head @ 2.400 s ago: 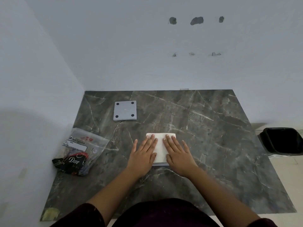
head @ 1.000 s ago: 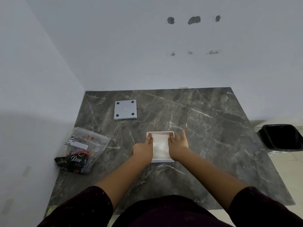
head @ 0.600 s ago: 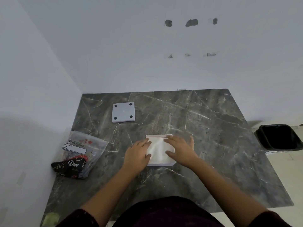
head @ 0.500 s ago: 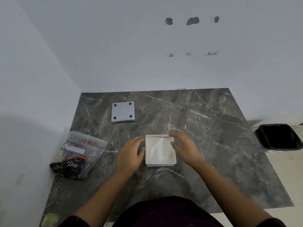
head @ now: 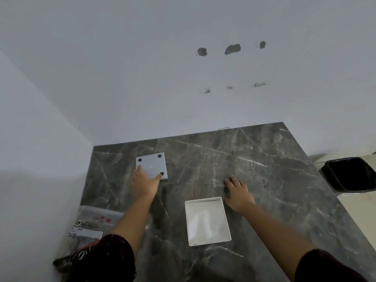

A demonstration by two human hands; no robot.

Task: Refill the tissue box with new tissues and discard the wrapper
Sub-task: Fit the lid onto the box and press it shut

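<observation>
Partly hidden: wrapper (head: 89,226) at left tabletop edge, left sleeve (head: 114,259) covering its lower part; print blurred, no word legible, only white label and red marks. Dark marble tabletop (head: 264,180) with pale veins, set in corner of white walls; chipped spots on far wall. Black bin (head: 350,174) on floor at right, cut by frame edge. Open white tissue box (head: 207,220) near centre, tissues inside. Left hand (head: 145,183) spread, fingertips touching grey square lid (head: 151,165) with black dots, no grip visible. Right hand (head: 238,193) open, flat on tabletop just beside box.
</observation>
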